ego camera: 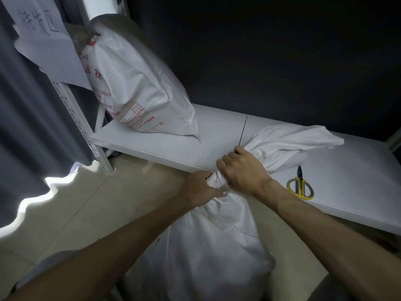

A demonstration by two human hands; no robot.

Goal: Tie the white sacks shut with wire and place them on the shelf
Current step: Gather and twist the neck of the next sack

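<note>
Two white sacks in view, one apparently finished, one in work. Item one: printed sack with red lettering, standing tilted on the left end of the shelf and leaning toward the upright; its top looks gathered, though the tie itself cannot be made out. Item two: plain sack, body standing on the floor against the shelf's front edge, neck bunched and its loose mouth flopped onto the shelf board. Left hand clenched round the neck from below; right hand clenched round it just above, with a thin dark wire rising straight up from its fingers. Judged status: binding under way, wire not yet seen wrapped or twisted; closing, trimming and lifting onto the shelf remain. Tool: yellow-handled scissors lying on the shelf just right of the right wrist. Surface: white shelf board, mostly bare, on perforated white uprights. Room: dark wall behind, grey curtain at left letting in light below, pale floor, handwritten paper sign fixed to the rack.
</note>
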